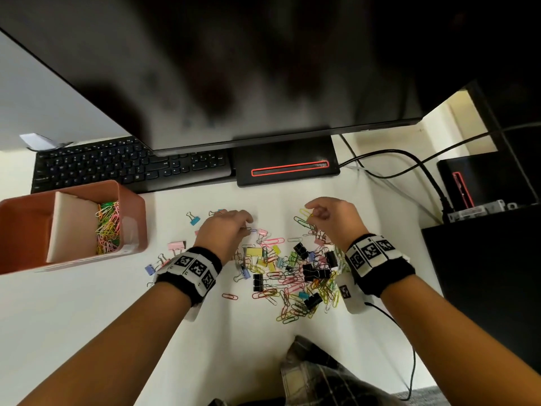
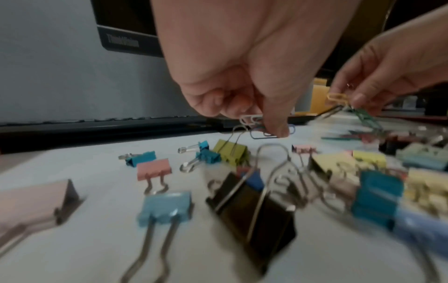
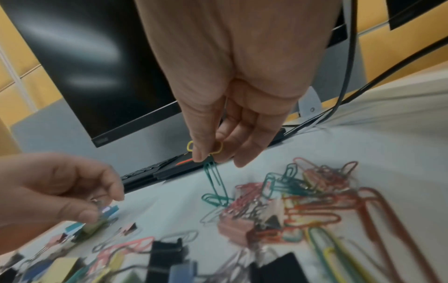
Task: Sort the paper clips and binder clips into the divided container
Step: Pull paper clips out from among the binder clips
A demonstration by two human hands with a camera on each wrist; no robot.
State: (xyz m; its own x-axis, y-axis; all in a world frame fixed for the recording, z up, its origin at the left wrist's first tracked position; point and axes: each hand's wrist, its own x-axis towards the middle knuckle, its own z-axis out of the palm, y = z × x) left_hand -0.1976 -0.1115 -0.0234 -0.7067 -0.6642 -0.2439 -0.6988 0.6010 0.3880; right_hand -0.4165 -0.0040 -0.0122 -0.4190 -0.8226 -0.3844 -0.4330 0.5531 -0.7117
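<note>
Meanwhile both hands pinch paper clips: right hand [image 3: 213, 145] dangles a green clip [image 3: 213, 176] lengthwise downward; left hand [image 2: 242, 99] grips several [image 2: 254, 122].

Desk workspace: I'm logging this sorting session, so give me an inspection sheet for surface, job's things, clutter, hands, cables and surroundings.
Surface: white desk, mostly bare near the person.
Job's things: brown divided container at left, coloured paper clips in its right compartment; mixed pile of paper clips and binder clips between the hands.
Clutter: loose binder clips left of the pile.
Hands: left hand pinches paper clips; right hand pinches a yellow clip with a green clip dangling.
Cables: black cables at right rear; wrist lead.
Surroundings: keyboard, monitor, black box.
</note>
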